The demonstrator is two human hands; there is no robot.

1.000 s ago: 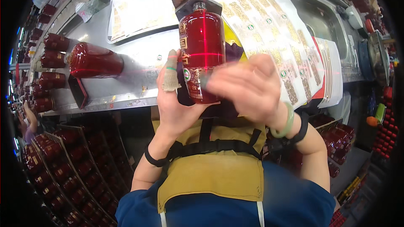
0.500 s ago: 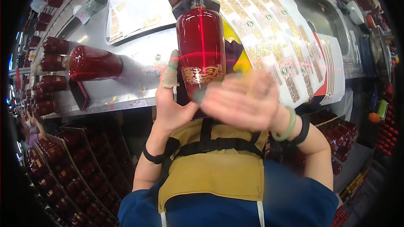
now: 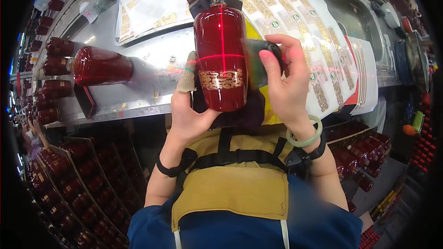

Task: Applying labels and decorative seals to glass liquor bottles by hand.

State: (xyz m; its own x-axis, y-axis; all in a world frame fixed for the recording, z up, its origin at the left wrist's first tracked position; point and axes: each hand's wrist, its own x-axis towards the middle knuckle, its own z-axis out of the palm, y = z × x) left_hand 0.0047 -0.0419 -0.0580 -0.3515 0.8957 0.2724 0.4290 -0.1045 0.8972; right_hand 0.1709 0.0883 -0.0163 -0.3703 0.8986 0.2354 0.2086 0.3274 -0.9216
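A glossy dark red bottle [image 3: 220, 41] lies on its side, neck away from me, with red laser lines crossing it. Near its base runs a gold patterned decal band [image 3: 222, 79]. My left hand [image 3: 190, 106] grips the bottle's lower left: a finger in a fabric cot lies along the side, the thumb at the base. Just right of the bottle, my right hand [image 3: 288, 71] pinches a flat scraper-like tool [image 3: 258, 62], dark along its grip and blurred greenish across the blade. Whether its edge touches the glass I cannot tell.
Sheets of gold decals [image 3: 295, 23] cover the right of the metal table, beside a sink [image 3: 355, 23]. At the far left is a tray [image 3: 121, 41] of decal sheets. Another red bottle [image 3: 101, 67] rests on a stand at left. Racks of red bottles [image 3: 87, 189] stand below.
My right hand has moved from the bottle's base up and to the right, and the tool in it now shows. The decal band is now uncovered. My left hand stays put.
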